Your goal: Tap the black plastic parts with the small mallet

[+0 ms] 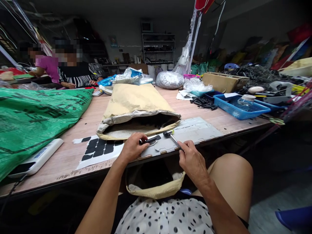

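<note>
"While the left hand (133,147) pinches a slim black rod-shaped piece (150,140) over flat grey cardboard (192,130), where's the right hand (193,160)?"

"At three o'clock from it, gripping a black-headed metal-shafted hammer (175,141) (head over the cardboard); a tan paper sack (138,99) gapes at twelve."

- Two bare hands, a left hand (135,146) and a right hand (192,159), at the center of the frame.
- One hammer (173,139) in the right; at least one black handle (151,140) in the left.
- Two tan paper sacks: a table sack (138,97) at center, a lap sack (158,192) at lower center.
- One green sack (46,107), far left, over one white device (45,155).
- About a dozen black patches (98,150), left of center; edges merge.
- Two co-workers (78,73), upper left.
- One brown box (219,82), upper right.
- One lidded jar (246,100), right.
- Black rods (203,102), right of center, too jumbled to count.
</note>
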A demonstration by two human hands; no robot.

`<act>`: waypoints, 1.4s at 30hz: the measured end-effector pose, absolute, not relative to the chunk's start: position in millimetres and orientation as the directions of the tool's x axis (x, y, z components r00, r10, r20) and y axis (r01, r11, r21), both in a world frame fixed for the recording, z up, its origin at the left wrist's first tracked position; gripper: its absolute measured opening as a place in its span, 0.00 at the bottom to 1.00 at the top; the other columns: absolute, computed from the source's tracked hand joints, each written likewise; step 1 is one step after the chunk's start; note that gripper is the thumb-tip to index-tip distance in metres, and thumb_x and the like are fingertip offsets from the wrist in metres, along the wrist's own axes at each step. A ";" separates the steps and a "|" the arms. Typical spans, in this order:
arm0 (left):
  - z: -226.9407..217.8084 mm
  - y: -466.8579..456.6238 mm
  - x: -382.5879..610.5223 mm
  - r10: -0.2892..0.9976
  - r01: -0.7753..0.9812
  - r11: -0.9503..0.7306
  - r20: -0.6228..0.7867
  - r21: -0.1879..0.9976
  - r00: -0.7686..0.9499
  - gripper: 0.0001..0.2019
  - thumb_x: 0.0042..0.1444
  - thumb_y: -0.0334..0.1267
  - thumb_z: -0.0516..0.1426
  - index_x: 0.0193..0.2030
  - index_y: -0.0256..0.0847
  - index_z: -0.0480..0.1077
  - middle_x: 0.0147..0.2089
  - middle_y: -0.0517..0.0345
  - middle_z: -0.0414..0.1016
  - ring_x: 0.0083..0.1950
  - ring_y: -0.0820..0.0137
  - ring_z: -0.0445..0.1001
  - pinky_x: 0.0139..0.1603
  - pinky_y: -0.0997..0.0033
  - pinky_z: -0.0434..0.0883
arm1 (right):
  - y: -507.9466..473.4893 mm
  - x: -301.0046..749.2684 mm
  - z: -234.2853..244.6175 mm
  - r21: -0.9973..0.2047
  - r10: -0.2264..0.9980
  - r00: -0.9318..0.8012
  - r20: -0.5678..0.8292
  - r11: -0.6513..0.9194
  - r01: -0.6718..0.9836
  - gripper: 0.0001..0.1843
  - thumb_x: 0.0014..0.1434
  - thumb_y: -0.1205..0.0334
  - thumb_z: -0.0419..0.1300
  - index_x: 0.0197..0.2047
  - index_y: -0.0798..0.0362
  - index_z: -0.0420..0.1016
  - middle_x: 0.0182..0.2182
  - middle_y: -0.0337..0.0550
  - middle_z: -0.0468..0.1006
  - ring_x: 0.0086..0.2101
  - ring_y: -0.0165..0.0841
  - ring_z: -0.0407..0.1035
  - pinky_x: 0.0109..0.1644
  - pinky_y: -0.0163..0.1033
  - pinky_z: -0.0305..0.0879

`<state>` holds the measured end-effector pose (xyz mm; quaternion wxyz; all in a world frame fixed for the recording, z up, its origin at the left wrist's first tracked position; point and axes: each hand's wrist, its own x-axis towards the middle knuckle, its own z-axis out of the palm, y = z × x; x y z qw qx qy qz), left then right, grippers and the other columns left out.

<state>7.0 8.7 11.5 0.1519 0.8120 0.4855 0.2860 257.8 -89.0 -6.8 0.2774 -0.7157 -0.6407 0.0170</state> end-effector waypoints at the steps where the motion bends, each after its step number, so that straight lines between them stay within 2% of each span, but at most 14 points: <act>1: 8.1 8.5 7.6 0.878 0.691 -0.479 0.311 0.541 0.365 0.06 0.56 0.40 0.63 0.39 0.43 0.75 0.40 0.57 0.78 0.42 0.63 0.72 0.42 0.66 0.66 | -88.8 258.3 -7.2 -0.424 0.926 0.179 0.332 -0.024 0.906 0.21 0.64 0.70 0.55 0.57 0.48 0.76 0.46 0.42 0.73 0.39 0.31 0.73 0.40 0.35 0.65; 7: -0.8 11.5 7.9 0.882 0.646 -0.472 0.325 0.600 0.342 0.10 0.56 0.42 0.65 0.42 0.41 0.76 0.41 0.56 0.77 0.43 0.63 0.72 0.43 0.66 0.66 | -85.1 265.8 -12.8 -0.501 0.917 0.171 0.359 0.034 0.865 0.21 0.61 0.69 0.58 0.57 0.51 0.77 0.43 0.44 0.75 0.39 0.35 0.73 0.44 0.39 0.68; 11: -0.7 11.7 7.2 0.871 0.639 -0.490 0.324 0.592 0.368 0.06 0.57 0.39 0.64 0.41 0.42 0.77 0.39 0.57 0.76 0.43 0.64 0.71 0.45 0.66 0.66 | -85.4 265.4 -12.3 -0.615 0.883 0.110 0.457 0.224 0.756 0.20 0.64 0.69 0.55 0.57 0.53 0.77 0.42 0.45 0.76 0.42 0.36 0.73 0.50 0.41 0.69; 15: -0.2 12.5 5.6 0.874 0.619 -0.485 0.316 0.617 0.370 0.07 0.57 0.38 0.64 0.42 0.41 0.79 0.39 0.56 0.76 0.44 0.63 0.72 0.47 0.65 0.66 | -91.4 251.5 -3.4 -0.666 0.843 -0.033 0.537 0.448 0.596 0.21 0.66 0.68 0.53 0.60 0.51 0.75 0.45 0.46 0.77 0.47 0.35 0.73 0.55 0.40 0.69; 20: -2.0 14.3 4.5 0.864 0.592 -0.502 0.329 0.631 0.382 0.09 0.58 0.37 0.63 0.44 0.41 0.81 0.37 0.56 0.74 0.44 0.63 0.72 0.47 0.64 0.66 | -95.8 230.6 -1.4 -0.669 0.807 -0.111 0.580 0.549 0.502 0.22 0.67 0.69 0.53 0.61 0.50 0.73 0.46 0.46 0.76 0.47 0.34 0.73 0.56 0.40 0.70; 25: -1.9 14.4 5.4 0.850 0.595 -0.526 0.351 0.608 0.393 0.06 0.59 0.36 0.62 0.40 0.42 0.82 0.36 0.56 0.71 0.43 0.63 0.71 0.46 0.65 0.66 | -92.4 223.8 -15.0 -0.648 0.833 -0.144 0.535 0.514 0.562 0.23 0.66 0.70 0.52 0.62 0.50 0.73 0.44 0.47 0.75 0.44 0.34 0.73 0.53 0.41 0.72; 28: -1.4 14.1 5.9 0.858 0.603 -0.513 0.347 0.611 0.379 0.07 0.58 0.35 0.62 0.42 0.43 0.82 0.36 0.56 0.72 0.43 0.64 0.71 0.47 0.65 0.67 | -91.7 226.2 -16.5 -0.647 0.846 -0.135 0.515 0.488 0.586 0.23 0.66 0.70 0.52 0.61 0.49 0.73 0.43 0.46 0.75 0.43 0.34 0.74 0.53 0.40 0.72; 32: -2.2 14.4 5.6 0.864 0.619 -0.504 0.344 0.602 0.368 0.10 0.58 0.36 0.63 0.45 0.42 0.82 0.37 0.56 0.72 0.44 0.63 0.72 0.48 0.64 0.67 | -94.6 230.7 -9.3 -0.644 0.818 -0.091 0.568 0.511 0.569 0.23 0.66 0.69 0.52 0.62 0.50 0.73 0.46 0.46 0.75 0.45 0.34 0.73 0.54 0.39 0.71; 38: -1.7 13.5 5.9 0.871 0.615 -0.491 0.337 0.617 0.357 0.09 0.58 0.36 0.63 0.44 0.42 0.81 0.36 0.57 0.72 0.44 0.63 0.72 0.48 0.64 0.67 | -96.0 231.5 -9.4 -0.677 0.881 -0.085 0.465 0.416 0.607 0.21 0.66 0.68 0.52 0.59 0.49 0.75 0.43 0.46 0.77 0.43 0.34 0.74 0.53 0.40 0.72; 42: 1.3 11.5 7.8 0.883 0.636 -0.469 0.318 0.612 0.346 0.08 0.57 0.36 0.63 0.42 0.43 0.81 0.37 0.57 0.73 0.45 0.62 0.72 0.48 0.63 0.67 | -93.6 239.1 -11.7 -0.666 0.867 -0.010 0.498 0.389 0.636 0.21 0.66 0.67 0.51 0.59 0.50 0.75 0.45 0.47 0.77 0.45 0.35 0.73 0.54 0.41 0.71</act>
